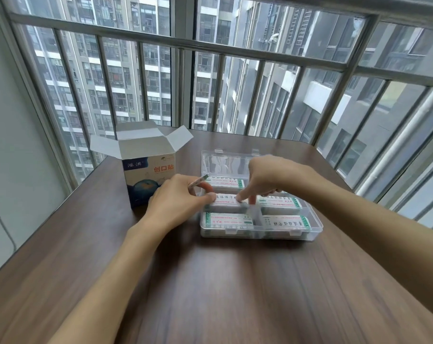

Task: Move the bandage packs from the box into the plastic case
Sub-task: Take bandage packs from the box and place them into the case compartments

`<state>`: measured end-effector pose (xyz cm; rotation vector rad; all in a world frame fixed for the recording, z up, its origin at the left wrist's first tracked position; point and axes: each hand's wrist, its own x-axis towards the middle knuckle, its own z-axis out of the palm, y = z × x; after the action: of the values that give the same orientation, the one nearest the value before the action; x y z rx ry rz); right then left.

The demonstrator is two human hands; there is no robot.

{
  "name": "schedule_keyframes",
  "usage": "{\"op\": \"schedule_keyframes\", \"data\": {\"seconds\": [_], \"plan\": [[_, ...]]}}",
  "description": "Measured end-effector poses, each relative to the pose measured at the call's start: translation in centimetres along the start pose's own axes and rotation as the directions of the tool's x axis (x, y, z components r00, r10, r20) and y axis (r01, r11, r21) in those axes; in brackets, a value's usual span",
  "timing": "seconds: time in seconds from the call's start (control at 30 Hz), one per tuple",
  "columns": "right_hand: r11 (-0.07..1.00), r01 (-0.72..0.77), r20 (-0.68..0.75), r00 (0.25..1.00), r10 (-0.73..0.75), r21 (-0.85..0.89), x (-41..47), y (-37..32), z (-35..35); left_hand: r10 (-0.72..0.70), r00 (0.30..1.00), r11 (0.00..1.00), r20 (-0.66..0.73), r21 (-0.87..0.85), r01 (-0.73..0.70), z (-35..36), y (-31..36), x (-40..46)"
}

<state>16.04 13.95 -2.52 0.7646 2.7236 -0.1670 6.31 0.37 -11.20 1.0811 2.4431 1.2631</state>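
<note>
- Plastic case point(261, 230): clear, lid open, on the desk point(210, 281); landmark for the entries below.
- Box point(149, 178): cardboard, flaps open, just left of the case.
- Bandage packs point(229, 220): lying in the case's compartments.
- Left hand point(178, 197): at the case's left edge, fingers pinching a single pack point(225, 200) in a left compartment.
- Right hand point(267, 176): above the case, index finger pressing that pack, other fingers curled.
</note>
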Motion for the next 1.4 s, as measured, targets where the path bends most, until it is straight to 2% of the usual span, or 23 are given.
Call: {"op": "schedule_keyframes", "data": {"seconds": [0.1, 0.17, 0.23, 0.37, 0.43, 0.5, 0.57, 0.6, 0.63, 0.7, 0.77, 0.87, 1.0, 1.3, 1.4], "plan": [[0.993, 0.069, -0.139, 0.989, -0.055, 0.099, -0.9, 0.6, -0.9, 0.068, 0.996, 0.995, -0.057, -0.074, -0.072, -1.0, 0.6, -0.2], [0.942, 0.221, -0.243, 0.957, -0.159, 0.254, -1.7, 1.0, -1.7, 0.106, 0.992, 0.975, -0.062, -0.188, -0.115, -2.2, 1.8, -0.5], [0.83, 0.41, -0.348, 0.894, -0.283, 0.378, -2.5, 1.1, -2.1, 0.109, 0.993, 0.962, 0.034, -0.254, -0.097, -3.4, 3.2, -0.5], [0.687, 0.652, -0.535, 0.724, -0.436, 0.321, -3.1, 1.9, -1.4, 0.074, 0.927, 0.984, 0.366, -0.18, -0.007, -3.8, 6.2, 0.2], [0.613, 0.71, -0.61, 0.667, -0.427, 0.347, -3.3, 2.8, -0.9, 0.081, 0.883, 0.981, 0.462, -0.193, 0.011, -3.4, 7.6, 0.7], [0.588, 0.714, -0.667, 0.652, -0.36, 0.38, -3.7, 3.9, -0.2, 0.107, 0.862, 0.973, 0.495, -0.229, 0.01, -2.8, 8.7, 1.0], [0.593, 0.673, -0.688, 0.679, -0.257, 0.443, -4.0, 5.4, 0.5, 0.122, 0.864, 0.964, 0.489, -0.267, 0.014, -2.1, 9.4, 1.2], [0.594, 0.624, -0.672, 0.718, -0.18, 0.507, -4.0, 6.2, 0.9, 0.114, 0.876, 0.957, 0.468, -0.289, 0.03, -1.6, 9.5, 1.3], [0.576, 0.558, -0.63, 0.771, -0.095, 0.597, -4.0, 7.1, 1.4, 0.117, 0.893, 0.954, 0.434, -0.3, 0.021, -1.0, 9.4, 1.5], [0.461, 0.397, -0.463, 0.886, 0.035, 0.794, -4.0, 8.9, 2.1, 0.136, 0.928, 0.963, 0.347, -0.267, -0.041, 0.4, 9.4, 1.7], [0.384, 0.294, -0.349, 0.933, 0.083, 0.875, -3.8, 10.0, 2.9, 0.142, 0.942, 0.981, 0.306, -0.168, -0.093, 1.6, 9.4, 2.0], [0.465, 0.275, -0.383, 0.911, 0.154, 0.842, -3.7, 11.0, 4.1, 0.136, 0.943, 0.991, 0.304, -0.055, -0.126, 3.0, 9.8, 2.5], [0.496, 0.3, -0.441, 0.876, 0.195, 0.815, -3.4, 11.6, 5.5, 0.155, 0.955, 0.987, 0.253, -0.002, -0.16, 4.3, 9.4, 2.9], [0.731, 0.209, -0.469, 0.867, 0.168, 0.649, -2.9, 11.7, 6.2, 0.131, 0.95, 0.975, 0.284, 0.138, -0.175, 4.6, 8.0, 2.5], [0.79, 0.197, -0.498, 0.854, 0.152, 0.58, -2.8, 11.5, 6.0, 0.129, 0.961, 0.947, 0.246, 0.255, -0.193, 4.5, 8.3, 2.4]]}}
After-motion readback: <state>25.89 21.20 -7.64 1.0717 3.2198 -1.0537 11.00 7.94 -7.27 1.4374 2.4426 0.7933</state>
